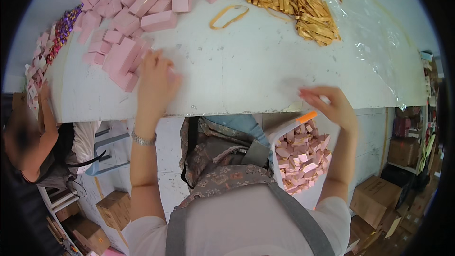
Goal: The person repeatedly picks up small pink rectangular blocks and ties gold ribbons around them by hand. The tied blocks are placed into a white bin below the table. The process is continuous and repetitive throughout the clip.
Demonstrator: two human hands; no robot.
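My left hand (156,74) is over the table beside the near end of a pile of small pink boxes (124,55). Its fingers are blurred and reach the boxes at their right side; a pink patch shows by the thumb, but whether a box is held cannot be made out. My right hand (325,101) hovers above the table's front edge, thumb apart from the fingers, with nothing visible in it. A single gold ribbon loop (229,17) lies farther back on the white table (234,67). Behind it is a heap of gold ribbon loops (288,0).
Clear plastic film (376,46) covers the table's right side. Below the edge, a white bin (275,149) holds ribboned pink boxes (302,160). At left, another person (46,135) sits near a blue stool (96,153). Cardboard boxes (376,199) stand on the floor at right.
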